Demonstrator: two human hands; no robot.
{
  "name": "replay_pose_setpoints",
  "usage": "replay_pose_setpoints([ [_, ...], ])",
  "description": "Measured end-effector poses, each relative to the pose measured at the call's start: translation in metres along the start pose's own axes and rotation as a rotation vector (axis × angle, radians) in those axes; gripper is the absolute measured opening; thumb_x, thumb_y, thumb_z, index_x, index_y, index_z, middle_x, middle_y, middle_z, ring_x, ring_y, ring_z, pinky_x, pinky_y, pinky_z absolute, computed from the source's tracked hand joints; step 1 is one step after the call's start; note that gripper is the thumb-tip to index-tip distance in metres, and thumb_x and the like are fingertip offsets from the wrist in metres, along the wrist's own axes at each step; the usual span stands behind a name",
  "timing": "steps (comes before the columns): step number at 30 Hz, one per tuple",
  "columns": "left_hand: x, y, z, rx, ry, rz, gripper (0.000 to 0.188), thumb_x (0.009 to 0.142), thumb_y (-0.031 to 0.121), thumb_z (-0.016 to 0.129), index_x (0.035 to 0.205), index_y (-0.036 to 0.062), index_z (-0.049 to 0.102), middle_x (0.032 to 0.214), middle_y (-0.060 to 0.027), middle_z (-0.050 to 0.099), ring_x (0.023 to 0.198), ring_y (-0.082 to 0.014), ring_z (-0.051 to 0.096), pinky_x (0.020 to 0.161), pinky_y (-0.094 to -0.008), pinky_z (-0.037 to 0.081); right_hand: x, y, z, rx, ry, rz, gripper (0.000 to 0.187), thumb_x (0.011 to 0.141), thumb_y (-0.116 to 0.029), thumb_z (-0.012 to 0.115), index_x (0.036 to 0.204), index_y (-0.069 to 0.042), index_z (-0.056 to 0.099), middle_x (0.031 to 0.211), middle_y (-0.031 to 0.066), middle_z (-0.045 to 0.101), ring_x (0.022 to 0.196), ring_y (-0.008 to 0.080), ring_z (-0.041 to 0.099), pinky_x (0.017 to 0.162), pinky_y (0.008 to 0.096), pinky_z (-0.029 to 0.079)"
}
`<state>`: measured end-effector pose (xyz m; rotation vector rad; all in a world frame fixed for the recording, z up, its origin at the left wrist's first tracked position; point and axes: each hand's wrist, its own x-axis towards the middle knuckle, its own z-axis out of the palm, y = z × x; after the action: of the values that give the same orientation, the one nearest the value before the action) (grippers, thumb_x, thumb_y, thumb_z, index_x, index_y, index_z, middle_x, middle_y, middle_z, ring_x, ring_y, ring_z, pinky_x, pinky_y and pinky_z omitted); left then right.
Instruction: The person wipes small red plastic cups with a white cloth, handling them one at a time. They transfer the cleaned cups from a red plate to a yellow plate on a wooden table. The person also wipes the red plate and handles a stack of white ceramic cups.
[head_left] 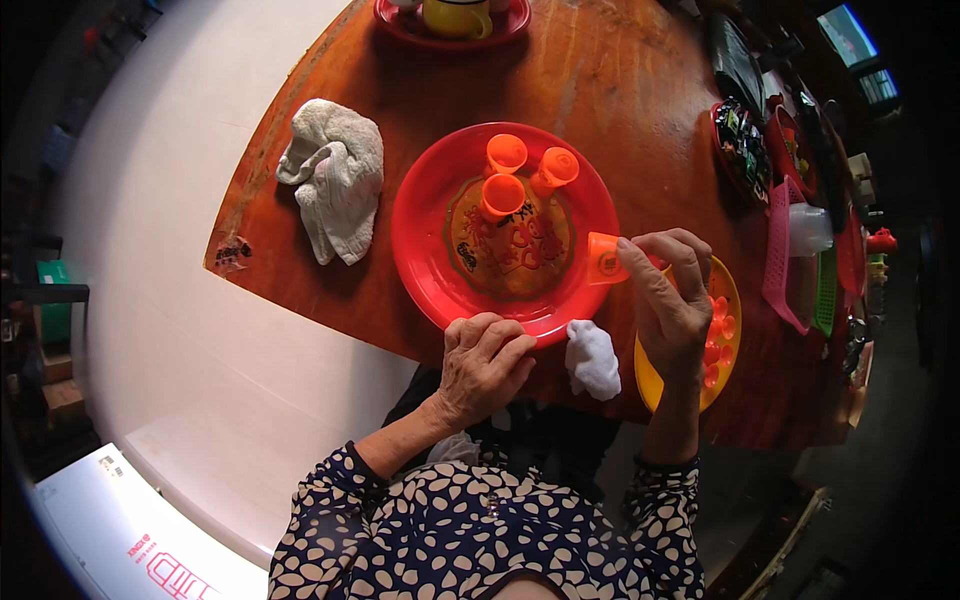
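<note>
A large red plate (420, 250) with a printed design in its middle lies on the table in front of me. Three small orange cups stand on its far part: one cup (507, 152) at the back, one cup (556, 168) to the right, one cup (502, 198) nearer. My right hand (672, 290) pinches another orange cup (605, 260), tilted on its side at the plate's right rim. Below that hand, a yellow plate (648, 370) bears several small orange cups (718, 335). My left hand (482, 365) has its bent fingers on the red plate's near rim.
A small white cloth (592, 360) lies between the two plates, and a larger towel (335, 180) to the left. At the far edge stands a yellow mug (457, 18) on a red tray (405, 32). A pink basket (780, 250) and clear plastic cups (808, 230) are on the right.
</note>
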<state>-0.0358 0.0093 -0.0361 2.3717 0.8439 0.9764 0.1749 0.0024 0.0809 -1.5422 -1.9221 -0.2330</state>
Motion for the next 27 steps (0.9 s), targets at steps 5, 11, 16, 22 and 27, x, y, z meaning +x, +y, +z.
replay_pose_setpoints([
  [5, -0.001, -0.002, 0.000, -0.066, 0.028, 0.026, 0.029, 0.068, 0.017, 0.076, 0.094, 0.0143, 0.064, 0.102, 0.0011, 0.060, 0.103, -0.0208, 0.053, 0.090, -0.0378, 0.034, -0.002, 0.000, 0.009, -0.029, -0.127, 0.031, 0.042, 0.070, 0.010, 0.064, 0.109, -0.004, 0.068, 0.100, 0.0086, 0.060, 0.094, 0.0288, 0.054, 0.081, 0.0375, 0.047],
  [11, 0.000, 0.000, -0.001, -0.101, 0.054, 0.011, 0.030, 0.070, 0.015, 0.076, 0.098, 0.0130, 0.064, 0.103, -0.0005, 0.060, 0.101, -0.0221, 0.054, 0.089, -0.0378, 0.035, -0.016, 0.003, 0.020, 0.013, -0.082, 0.098, 0.038, 0.073, 0.009, 0.062, 0.110, 0.000, 0.066, 0.100, 0.0126, 0.060, 0.094, 0.0313, 0.055, 0.083, 0.0406, 0.047],
  [16, 0.007, 0.011, -0.007, -0.376, 0.041, -0.158, 0.036, 0.078, 0.011, 0.075, 0.111, 0.0067, 0.061, 0.111, -0.0089, 0.059, 0.105, -0.0248, 0.055, 0.091, -0.0370, 0.042, -0.036, -0.023, 0.023, 0.203, 0.028, 0.315, 0.043, 0.073, 0.010, 0.062, 0.114, -0.001, 0.063, 0.101, 0.0141, 0.061, 0.095, 0.0330, 0.057, 0.082, 0.0403, 0.048],
  [22, 0.027, 0.034, -0.010, -1.376, -0.009, -0.671, 0.050, 0.088, 0.010, 0.070, 0.131, -0.0009, 0.048, 0.122, -0.0077, 0.059, 0.110, -0.0134, 0.056, 0.096, -0.0274, 0.045, -0.073, -0.054, 0.045, 0.329, 0.176, 0.367, 0.044, 0.069, 0.011, 0.065, 0.110, 0.000, 0.059, 0.103, 0.0158, 0.061, 0.097, 0.0343, 0.058, 0.085, 0.0412, 0.048],
  [27, 0.024, 0.034, -0.013, -1.431, -0.036, -0.842, 0.039, 0.091, 0.010, 0.066, 0.125, -0.0004, 0.053, 0.112, -0.0055, 0.064, 0.098, -0.0102, 0.061, 0.088, -0.0244, 0.050, -0.091, -0.065, 0.034, 0.230, 0.116, 0.336, 0.052, 0.068, -0.002, 0.075, 0.118, -0.002, 0.057, 0.118, 0.0174, 0.055, 0.107, 0.0366, 0.051, 0.091, 0.0459, 0.044],
])
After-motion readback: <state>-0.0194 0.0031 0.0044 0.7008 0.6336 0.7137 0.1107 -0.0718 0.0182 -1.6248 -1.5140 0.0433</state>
